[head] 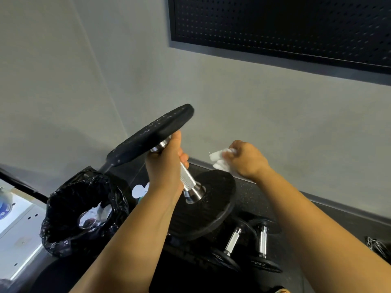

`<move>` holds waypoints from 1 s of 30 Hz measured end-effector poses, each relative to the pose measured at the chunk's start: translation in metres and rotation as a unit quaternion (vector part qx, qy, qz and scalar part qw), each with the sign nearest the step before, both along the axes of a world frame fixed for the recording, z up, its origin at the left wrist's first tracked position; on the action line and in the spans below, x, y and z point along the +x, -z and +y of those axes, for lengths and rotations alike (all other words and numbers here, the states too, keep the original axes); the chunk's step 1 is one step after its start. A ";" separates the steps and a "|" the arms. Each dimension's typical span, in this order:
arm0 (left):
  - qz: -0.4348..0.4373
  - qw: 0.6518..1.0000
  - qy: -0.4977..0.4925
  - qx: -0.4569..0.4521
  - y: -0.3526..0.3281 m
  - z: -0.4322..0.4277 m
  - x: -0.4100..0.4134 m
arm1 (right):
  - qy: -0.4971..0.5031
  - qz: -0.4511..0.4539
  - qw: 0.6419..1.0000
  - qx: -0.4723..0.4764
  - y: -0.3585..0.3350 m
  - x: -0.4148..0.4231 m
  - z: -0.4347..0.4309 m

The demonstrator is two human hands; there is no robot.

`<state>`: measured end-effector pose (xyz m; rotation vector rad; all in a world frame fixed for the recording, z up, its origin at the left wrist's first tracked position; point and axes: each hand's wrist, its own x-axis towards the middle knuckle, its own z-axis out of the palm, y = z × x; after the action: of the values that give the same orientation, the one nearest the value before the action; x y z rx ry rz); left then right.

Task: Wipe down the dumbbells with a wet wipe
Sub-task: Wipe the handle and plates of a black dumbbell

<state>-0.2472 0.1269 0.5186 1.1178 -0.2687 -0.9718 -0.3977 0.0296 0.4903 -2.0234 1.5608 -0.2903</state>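
My left hand (166, 166) grips the knurled steel handle of a large black dumbbell (206, 206) and holds it up tilted, one disc end high at the left, the other low at the middle. My right hand (246, 160) pinches a crumpled white wet wipe (219, 160) just right of the dumbbell, a little above its lower disc and apart from it. Two smaller dumbbells (232, 243) with chrome handles lie on the dark floor below, at the lower right.
A bin lined with a black bag (69, 208) stands at the left, with crumpled white waste inside. A grey wall rises close behind, with a black perforated panel (285, 24) at the upper right. Metal chain links (377, 247) lie at the far right.
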 end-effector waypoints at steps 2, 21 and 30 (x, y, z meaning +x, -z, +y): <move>0.037 0.999 -0.026 0.007 0.001 0.003 0.006 | 0.037 -0.054 0.996 -0.061 -0.013 -0.012 0.006; 0.205 0.978 -0.012 0.034 -0.001 0.015 0.019 | -0.043 -0.405 0.910 0.081 -0.023 -0.015 0.066; 0.307 0.951 -0.016 0.025 -0.015 0.007 0.013 | 0.059 -0.462 0.862 0.203 0.007 -0.008 0.056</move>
<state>-0.2346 0.1338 0.5338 0.8106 0.2799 -1.2497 -0.4055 0.0853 0.4833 -1.1532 0.9931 -0.7708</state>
